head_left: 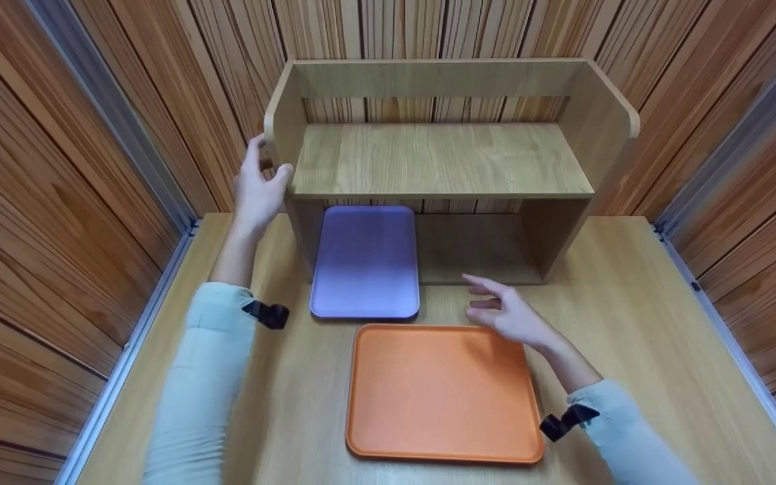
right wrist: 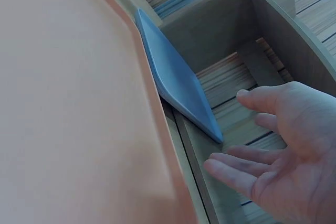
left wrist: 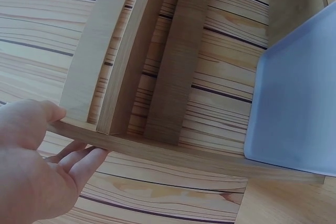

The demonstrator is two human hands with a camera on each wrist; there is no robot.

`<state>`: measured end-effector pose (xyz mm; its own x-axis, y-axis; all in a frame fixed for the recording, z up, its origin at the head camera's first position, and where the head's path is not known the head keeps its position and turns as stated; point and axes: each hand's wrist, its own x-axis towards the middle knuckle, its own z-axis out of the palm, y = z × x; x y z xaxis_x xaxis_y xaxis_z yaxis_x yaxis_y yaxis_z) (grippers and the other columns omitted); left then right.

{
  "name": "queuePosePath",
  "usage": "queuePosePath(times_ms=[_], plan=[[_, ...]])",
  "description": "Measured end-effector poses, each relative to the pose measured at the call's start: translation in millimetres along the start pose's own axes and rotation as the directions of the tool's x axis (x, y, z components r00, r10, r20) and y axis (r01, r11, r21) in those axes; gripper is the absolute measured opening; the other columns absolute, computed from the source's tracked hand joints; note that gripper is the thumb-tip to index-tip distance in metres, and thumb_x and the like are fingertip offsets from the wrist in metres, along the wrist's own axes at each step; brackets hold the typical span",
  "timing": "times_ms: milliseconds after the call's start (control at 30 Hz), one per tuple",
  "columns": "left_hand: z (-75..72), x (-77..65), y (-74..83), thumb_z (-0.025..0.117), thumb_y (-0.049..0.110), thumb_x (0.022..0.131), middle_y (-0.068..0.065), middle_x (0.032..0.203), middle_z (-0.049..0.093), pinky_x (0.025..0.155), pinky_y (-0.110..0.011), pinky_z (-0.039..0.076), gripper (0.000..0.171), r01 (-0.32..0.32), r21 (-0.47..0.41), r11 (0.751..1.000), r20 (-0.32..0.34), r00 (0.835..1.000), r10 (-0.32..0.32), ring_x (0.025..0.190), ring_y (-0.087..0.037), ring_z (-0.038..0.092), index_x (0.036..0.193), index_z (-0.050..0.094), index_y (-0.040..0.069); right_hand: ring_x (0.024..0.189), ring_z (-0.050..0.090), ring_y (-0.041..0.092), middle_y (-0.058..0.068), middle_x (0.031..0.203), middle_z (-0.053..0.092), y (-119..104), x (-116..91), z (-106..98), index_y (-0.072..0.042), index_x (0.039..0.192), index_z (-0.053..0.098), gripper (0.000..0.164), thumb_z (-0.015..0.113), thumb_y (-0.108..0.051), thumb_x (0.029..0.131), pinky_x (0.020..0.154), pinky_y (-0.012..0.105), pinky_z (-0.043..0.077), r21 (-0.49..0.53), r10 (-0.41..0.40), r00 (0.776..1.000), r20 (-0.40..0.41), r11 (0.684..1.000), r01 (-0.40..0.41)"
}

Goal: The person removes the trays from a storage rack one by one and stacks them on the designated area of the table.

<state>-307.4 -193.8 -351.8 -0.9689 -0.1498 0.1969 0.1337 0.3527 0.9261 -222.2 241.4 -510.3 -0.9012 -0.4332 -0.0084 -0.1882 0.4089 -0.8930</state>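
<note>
My left hand [head_left: 258, 195] grips the left side panel of a wooden desktop shelf [head_left: 442, 158]; in the left wrist view the thumb lies on one face of the panel [left wrist: 210, 162] and the fingers on the other. A purple tray [head_left: 366, 263], bluish in the wrist views, slants in the left part of the lower compartment, its near end jutting out past the shelf's front. My right hand [head_left: 512, 316] hovers with spread fingers over the far right corner of an orange tray [head_left: 445, 394], holding nothing. The right wrist view shows that palm [right wrist: 299, 156] beside the shelf opening.
The orange tray lies flat on the wooden table [head_left: 637, 323], in front of the shelf. Wood-patterned walls [head_left: 58, 168] close in the back and both sides, with metal rails [head_left: 731, 343] along the table's side edges.
</note>
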Motion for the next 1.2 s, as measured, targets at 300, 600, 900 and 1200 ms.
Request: queuePosePath(times_ms=[300,600,900,1200], plan=[[1.0,-0.4,1.7,0.057,0.015,0.113,-0.024,0.16,0.062,0.118,-0.06,0.06,0.062,-0.016,0.021,1.0,-0.006,1.0,0.017,0.144,-0.039,0.064,0.172,0.041,0.021,0.147,0.058,0.061,0.043,0.165,0.047,-6,18,27,0.002,0.172,0.039,0.075,0.074,-0.006,0.107,0.117,0.049,0.062,0.122,0.053,0.998,0.015,0.991,-0.054],[1.1,-0.6,-0.3,0.057,0.015,0.113,-0.024,0.164,0.058,0.121,-0.061,0.058,0.063,0.005,0.016,1.0,-0.005,1.0,-0.005,0.15,-0.04,0.061,0.173,0.04,0.023,0.158,0.047,0.059,0.038,0.172,0.041,-6,42,53,-0.002,0.175,0.034,0.083,0.079,-0.012,0.106,0.133,0.069,0.042,0.151,0.094,0.996,0.008,0.984,-0.094],[0.8,0.6,-2.1,0.056,0.014,0.112,-0.024,0.165,0.057,0.122,-0.062,0.057,0.064,0.005,0.007,1.0,-0.007,1.0,-0.005,0.153,-0.042,0.059,0.173,0.039,0.022,0.165,0.037,0.058,0.036,0.176,0.031,3,57,73,-0.007,0.179,0.025,0.092,0.079,-0.009,0.104,0.122,0.059,0.057,0.308,0.182,0.983,-0.026,0.937,-0.165],[-1.4,-1.2,1.0,0.057,0.014,0.112,-0.025,0.164,0.058,0.12,-0.061,0.059,0.063,0.006,0.031,1.0,-0.016,1.0,-0.005,0.15,-0.04,0.061,0.173,0.039,0.021,0.138,0.067,0.043,0.037,0.163,0.046,4,74,91,-0.004,0.178,0.024,0.093,0.077,-0.002,0.102,0.109,0.046,0.066,0.395,0.246,0.969,-0.042,0.894,-0.21]])
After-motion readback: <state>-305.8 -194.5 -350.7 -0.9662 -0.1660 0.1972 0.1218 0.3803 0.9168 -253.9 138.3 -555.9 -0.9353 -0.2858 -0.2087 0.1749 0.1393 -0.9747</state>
